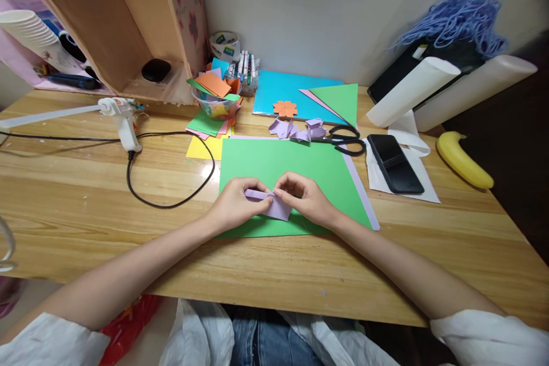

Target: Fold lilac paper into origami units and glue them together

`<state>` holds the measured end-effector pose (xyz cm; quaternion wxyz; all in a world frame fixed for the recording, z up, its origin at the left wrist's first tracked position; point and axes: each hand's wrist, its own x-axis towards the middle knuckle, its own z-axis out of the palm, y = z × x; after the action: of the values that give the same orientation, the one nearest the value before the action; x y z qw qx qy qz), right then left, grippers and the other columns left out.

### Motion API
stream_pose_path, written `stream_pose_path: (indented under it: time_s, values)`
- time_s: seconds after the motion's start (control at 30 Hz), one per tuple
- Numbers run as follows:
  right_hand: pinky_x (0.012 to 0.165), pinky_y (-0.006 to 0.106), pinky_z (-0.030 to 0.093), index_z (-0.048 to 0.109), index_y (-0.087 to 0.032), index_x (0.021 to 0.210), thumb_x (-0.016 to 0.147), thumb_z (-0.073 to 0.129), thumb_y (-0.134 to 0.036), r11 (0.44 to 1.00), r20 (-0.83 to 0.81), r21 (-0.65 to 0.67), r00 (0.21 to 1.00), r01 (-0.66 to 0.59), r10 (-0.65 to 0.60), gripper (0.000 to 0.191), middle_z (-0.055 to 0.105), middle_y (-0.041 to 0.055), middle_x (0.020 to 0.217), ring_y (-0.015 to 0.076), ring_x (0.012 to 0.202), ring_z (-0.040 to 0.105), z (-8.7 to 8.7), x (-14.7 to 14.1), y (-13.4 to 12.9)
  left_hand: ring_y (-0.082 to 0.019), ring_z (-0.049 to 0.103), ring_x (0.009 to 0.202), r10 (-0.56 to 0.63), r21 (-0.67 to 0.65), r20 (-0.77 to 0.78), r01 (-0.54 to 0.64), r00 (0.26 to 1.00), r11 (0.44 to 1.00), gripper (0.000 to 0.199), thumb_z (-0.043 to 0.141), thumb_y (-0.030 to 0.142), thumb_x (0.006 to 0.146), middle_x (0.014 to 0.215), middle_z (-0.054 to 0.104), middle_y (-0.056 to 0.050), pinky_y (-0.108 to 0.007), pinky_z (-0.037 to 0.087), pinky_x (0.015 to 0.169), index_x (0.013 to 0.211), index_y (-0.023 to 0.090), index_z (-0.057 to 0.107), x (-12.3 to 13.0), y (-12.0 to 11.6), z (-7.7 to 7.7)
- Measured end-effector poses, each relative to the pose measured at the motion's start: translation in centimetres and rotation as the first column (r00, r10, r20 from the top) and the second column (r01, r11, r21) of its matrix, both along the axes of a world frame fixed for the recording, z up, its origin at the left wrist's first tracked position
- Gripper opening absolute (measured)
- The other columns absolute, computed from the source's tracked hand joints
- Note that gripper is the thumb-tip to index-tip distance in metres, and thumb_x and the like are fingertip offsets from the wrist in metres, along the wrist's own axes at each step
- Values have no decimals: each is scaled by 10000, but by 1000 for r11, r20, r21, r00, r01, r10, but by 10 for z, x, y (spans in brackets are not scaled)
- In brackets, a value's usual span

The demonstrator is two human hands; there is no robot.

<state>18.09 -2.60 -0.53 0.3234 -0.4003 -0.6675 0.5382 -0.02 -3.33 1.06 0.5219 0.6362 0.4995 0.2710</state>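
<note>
Over a green sheet [309, 160], our left hand [238, 203] and right hand [305, 197] pinch a lilac paper [278, 210] between thumb and fingers. Its top edge looks folded, the rest flat, so we judge the folding only partly done. Beyond lie shaped lilac pieces [281, 128] beside scissors [332, 139]; farther back, an orange flower [285, 108] appears finished.
</note>
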Motion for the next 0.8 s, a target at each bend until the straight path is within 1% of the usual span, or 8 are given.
stream_pose_path:
  time_s: [0.13,0.3,0.47,0.63,0.8]
  values:
    - [511,209,389,535,-165,787,751,622,-344,1000,-12,-4,1000,9,-9,202,523,-11,688,89,578,465,0,1,1,-124,538,620,5,33,22,-6,1000,999,213,602,329,695,695,630,-13,-191,395,541,727,123,641,0,1,-1]
    - [518,219,378,518,-171,720,779,580,-342,999,17,48,1000,13,-14,191,500,-20,655,97,578,460,1,1,1,-132,529,626,-26,69,-8,27,1000,997,239,592,356,714,664,629,-12,-211,383,558,692,128,658,1,1,-1]
    - [517,217,364,505,-174,723,804,542,-335,997,31,82,999,12,-15,184,480,-20,645,98,583,442,0,2,2,-135,519,630,-28,51,-1,28,1000,998,283,580,397,724,667,629,-13,-218,373,561,718,129,672,1,2,-1]
    - [514,199,367,483,-180,816,782,562,-291,999,31,35,999,-35,34,140,479,-22,708,85,582,427,2,1,2,-129,522,630,11,54,15,-12,1000,998,265,578,382,738,691,629,-6,-205,372,565,732,130,658,1,4,-1]
    - [562,215,385,467,-177,801,778,547,-251,998,56,42,998,-45,43,112,488,-8,739,98,635,450,0,1,1,-130,518,657,-3,22,59,1,998,1000,269,591,388,737,690,633,-1,-205,362,595,742,132,673,0,5,-1]
